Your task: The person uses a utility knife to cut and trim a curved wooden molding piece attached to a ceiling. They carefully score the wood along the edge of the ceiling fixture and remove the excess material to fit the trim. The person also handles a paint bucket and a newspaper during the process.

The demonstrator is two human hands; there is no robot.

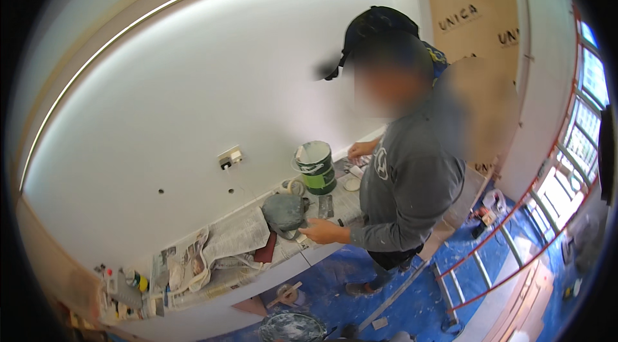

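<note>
A round, dark-rimmed tub smeared with whitish material (293,329) lies nearest the camera, at the bottom centre of the frame, its near side cut off by the lower edge. It stands on blue plastic floor sheeting (344,265), probably laid to catch splashes. The person's own hands are out of frame, so I cannot tell whether either grip is wide, narrow or holding something.

At centre, a co-worker in a grey long-sleeved top (412,181) leans over a long, low white surface (288,276). Creased printed newspaper (238,239) covers its top, presumably to keep it clean. The co-worker's nearer hand (325,231) is at the edge of a dark grey, rounded, lumpy object (284,210); whether it grips that or something small beside it is unclear. The farther hand (364,149), partly masked by the body, is just right of a green, pale-rimmed bucket (318,181), which seems set within easy reach.

The bucket's contents are hard to make out. Small clutter at lower left blurs together, and dark shapes (351,331) at the bottom edge are too cropped to identify.
</note>
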